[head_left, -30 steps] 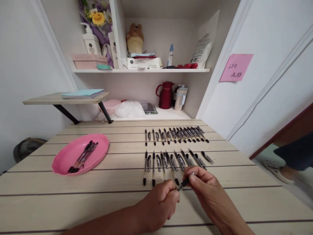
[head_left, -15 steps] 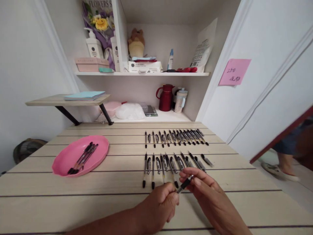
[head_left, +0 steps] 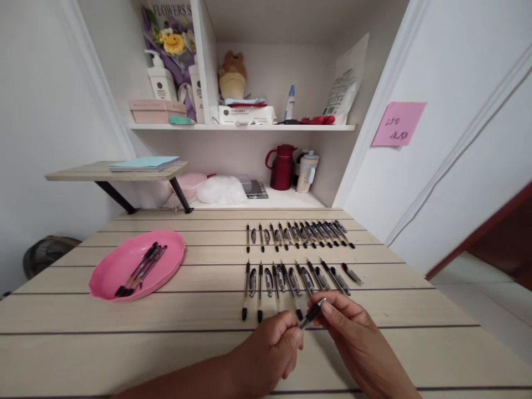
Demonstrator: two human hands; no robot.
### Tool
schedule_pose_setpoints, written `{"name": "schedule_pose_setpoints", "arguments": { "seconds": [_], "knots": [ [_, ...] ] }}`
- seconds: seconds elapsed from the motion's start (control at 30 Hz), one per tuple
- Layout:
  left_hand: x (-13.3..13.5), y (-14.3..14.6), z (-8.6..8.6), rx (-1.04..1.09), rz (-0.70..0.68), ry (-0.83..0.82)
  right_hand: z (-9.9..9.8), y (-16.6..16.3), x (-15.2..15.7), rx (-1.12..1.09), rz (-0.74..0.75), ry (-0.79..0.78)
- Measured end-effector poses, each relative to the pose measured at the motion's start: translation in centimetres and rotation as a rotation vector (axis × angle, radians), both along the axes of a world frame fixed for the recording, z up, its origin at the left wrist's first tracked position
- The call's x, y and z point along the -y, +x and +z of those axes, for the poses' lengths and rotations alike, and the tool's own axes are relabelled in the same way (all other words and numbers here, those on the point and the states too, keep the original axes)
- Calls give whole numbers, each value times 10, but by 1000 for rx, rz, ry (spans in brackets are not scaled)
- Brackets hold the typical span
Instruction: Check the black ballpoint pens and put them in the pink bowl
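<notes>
Near the front of the table, my left hand (head_left: pixel 276 346) is wrapped around the barrel of a black gel pen (head_left: pixel 312 313), most of which is hidden in the fist. The pen's dark grip and silver tip stick out to the right, uncapped. There my right hand (head_left: pixel 353 332) pinches the tip end between thumb and fingers. Just beyond my hands lies a row of uncapped pens (head_left: pixel 260 291) with separate caps (head_left: pixel 269 281) between them. Farther back is a second, tighter row of pens (head_left: pixel 307 233) and caps.
At the left a pink tray (head_left: pixel 103 271) carries several black pens (head_left: pixel 143 269). Behind it stands a small raised wooden shelf (head_left: pixel 83 173) on black legs. A white cabinet at the back holds a red jug (head_left: pixel 282 168) and a pale cup (head_left: pixel 306 173).
My right thumb and fingers have closed in on the pen's tip. My left hand has hardly moved. The person's leg at the far right is gone from view.
</notes>
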State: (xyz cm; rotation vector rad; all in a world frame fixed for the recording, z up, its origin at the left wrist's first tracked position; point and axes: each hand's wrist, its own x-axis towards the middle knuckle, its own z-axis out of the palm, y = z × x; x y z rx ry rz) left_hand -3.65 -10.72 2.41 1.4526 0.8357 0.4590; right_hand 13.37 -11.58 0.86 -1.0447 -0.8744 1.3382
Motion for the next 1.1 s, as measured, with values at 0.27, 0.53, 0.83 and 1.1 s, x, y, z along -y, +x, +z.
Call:
{"name": "schedule_pose_setpoints", "arguments": {
  "seconds": [0.27, 0.53, 0.83, 1.1],
  "knots": [
    [0, -1, -3, -35, 15, 81, 1, -1, -1, 21, -37, 0],
    [1, -1, 2, -55, 41, 73, 3, -2, 0, 154, -13, 36],
    [-4, -2, 2, 36, 49, -32, 29, 134, -55, 1363, -460, -71],
    [-4, 0, 1, 13, 40, -64, -8, 132, -90, 1546, -266, -101]
  ]
}}
